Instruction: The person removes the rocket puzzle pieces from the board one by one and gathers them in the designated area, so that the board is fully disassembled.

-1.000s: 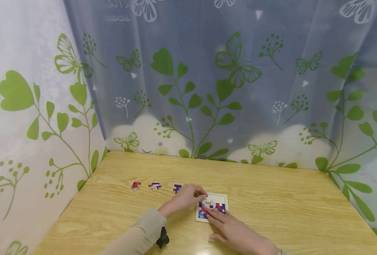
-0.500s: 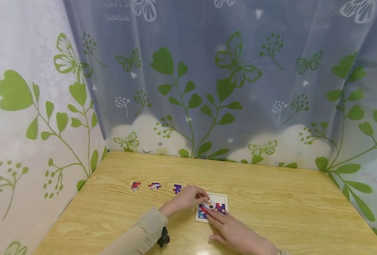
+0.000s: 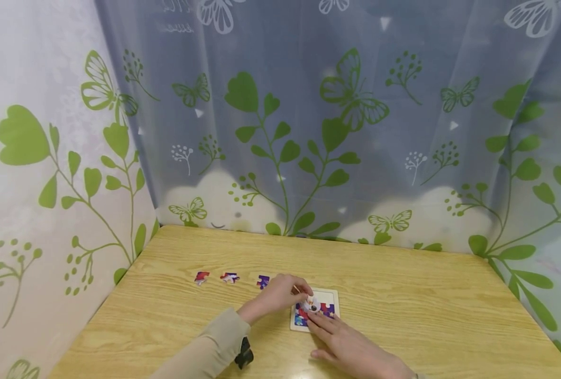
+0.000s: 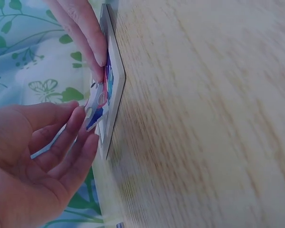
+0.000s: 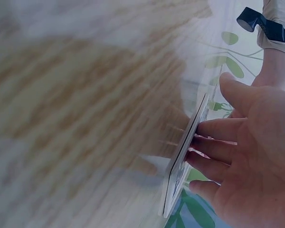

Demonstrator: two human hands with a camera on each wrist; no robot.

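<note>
My left hand (image 3: pixel 280 292) is over the left side of a small square jigsaw puzzle tray (image 3: pixel 337 304) on the table. In the left wrist view its thumb and fingertips pinch a jigsaw piece (image 4: pixel 95 114), which is tilted up from the tray. Assembled purple and red pieces (image 3: pixel 327 309) fill the tray's near part, and its pale bottom (image 3: pixel 325 296) shows at the far right. My right hand (image 3: pixel 344 339) rests its nearly straight fingertips on the assembled pieces at the tray's near side. The right wrist view shows those fingers (image 5: pixel 218 148) reaching over the tray's edge.
Three loose jigsaw pieces lie left of the tray: a red one (image 3: pixel 202 277), a white and red one (image 3: pixel 230 277) and a purple one (image 3: pixel 263 282) beside the left hand. A patterned curtain (image 3: pixel 285 131) stands behind the wooden table (image 3: pixel 427 305).
My left hand has shifted slightly right with the pinched jigsaw piece, whose angle over the tray has changed a little. The right hand and the loose pieces stay put.
</note>
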